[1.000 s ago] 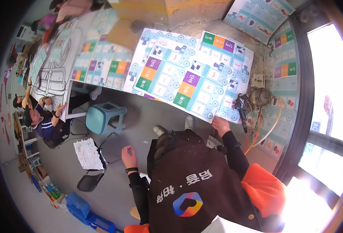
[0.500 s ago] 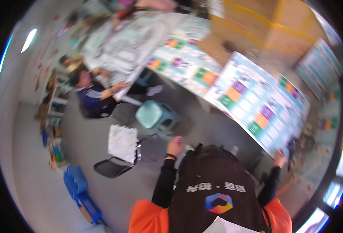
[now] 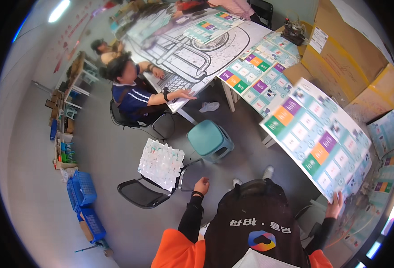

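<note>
My right hand [image 3: 335,205] is closed on the lower corner of a large printed board [image 3: 305,149], its fingertips over the edge. The board is white and pale blue with purple, orange and green blocks, and lies tilted across the table's near end. My left hand [image 3: 201,186] hangs beside my dark apron [image 3: 255,210], fingers loosely curled, with nothing seen in it. Nearest to that hand is a folding chair [image 3: 139,195] with a stack of white, scalloped-edged pieces [image 3: 161,163] on its seat.
A teal stool [image 3: 206,137] stands ahead. More printed sheets [image 3: 250,73] cover the table beside a large cardboard box [image 3: 346,56]. A seated person [image 3: 132,91] reaches over a table with a line-drawn sheet [image 3: 183,49]. Blue crates [image 3: 82,190] line the left wall.
The view has shifted and sharpened. My right hand now grips the board's corner, and the seated person's arm is stretched out with an open palm.
</note>
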Demonstrator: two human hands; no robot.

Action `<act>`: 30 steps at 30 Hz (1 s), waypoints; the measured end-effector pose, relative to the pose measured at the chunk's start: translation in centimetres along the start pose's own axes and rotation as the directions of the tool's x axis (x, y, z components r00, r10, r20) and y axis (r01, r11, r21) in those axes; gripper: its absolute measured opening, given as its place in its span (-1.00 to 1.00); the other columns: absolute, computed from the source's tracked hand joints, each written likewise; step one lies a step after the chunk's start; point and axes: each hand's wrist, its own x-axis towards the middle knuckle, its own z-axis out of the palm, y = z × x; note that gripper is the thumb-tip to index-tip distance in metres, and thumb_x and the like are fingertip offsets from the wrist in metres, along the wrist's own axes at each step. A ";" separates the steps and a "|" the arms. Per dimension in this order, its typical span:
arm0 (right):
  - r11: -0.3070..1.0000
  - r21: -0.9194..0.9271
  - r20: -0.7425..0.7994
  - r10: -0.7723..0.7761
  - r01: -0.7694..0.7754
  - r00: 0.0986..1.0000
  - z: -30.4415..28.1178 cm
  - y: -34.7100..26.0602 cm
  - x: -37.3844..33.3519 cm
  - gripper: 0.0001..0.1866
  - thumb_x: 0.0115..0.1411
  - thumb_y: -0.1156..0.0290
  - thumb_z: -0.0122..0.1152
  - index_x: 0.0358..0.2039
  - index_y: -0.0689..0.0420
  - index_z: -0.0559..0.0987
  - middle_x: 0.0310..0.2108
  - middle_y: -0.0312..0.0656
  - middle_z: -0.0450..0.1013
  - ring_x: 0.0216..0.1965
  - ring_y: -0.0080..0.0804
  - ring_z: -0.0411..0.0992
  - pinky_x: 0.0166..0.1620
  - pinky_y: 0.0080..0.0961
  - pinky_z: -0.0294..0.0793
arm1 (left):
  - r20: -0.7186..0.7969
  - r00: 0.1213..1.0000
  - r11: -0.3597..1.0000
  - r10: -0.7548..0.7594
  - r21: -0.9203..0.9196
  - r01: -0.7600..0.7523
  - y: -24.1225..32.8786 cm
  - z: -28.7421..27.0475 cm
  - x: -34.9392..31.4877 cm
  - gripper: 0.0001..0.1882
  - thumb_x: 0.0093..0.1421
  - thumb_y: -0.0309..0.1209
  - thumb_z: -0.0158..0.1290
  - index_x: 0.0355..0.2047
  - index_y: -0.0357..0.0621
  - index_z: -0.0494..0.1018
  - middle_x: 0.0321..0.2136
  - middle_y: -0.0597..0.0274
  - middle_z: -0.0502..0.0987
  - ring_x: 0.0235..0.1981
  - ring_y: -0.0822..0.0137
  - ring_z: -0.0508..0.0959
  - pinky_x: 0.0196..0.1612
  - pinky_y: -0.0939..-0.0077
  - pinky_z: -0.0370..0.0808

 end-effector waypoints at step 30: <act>0.620 0.345 0.643 0.391 -0.704 0.659 83.2 -21.0 -4.1 -0.68 0.35 0.56 -0.14 0.10 0.27 0.34 -0.10 -0.02 0.44 -0.28 -0.19 0.55 -0.35 -0.31 0.66 | -0.109 0.715 0.607 -0.690 -0.625 0.491 -6.8 10.0 -15.7 -0.83 0.24 -0.55 -0.03 -0.16 -0.28 0.43 -0.43 0.15 0.56 -0.46 0.28 0.58 -0.53 0.53 0.47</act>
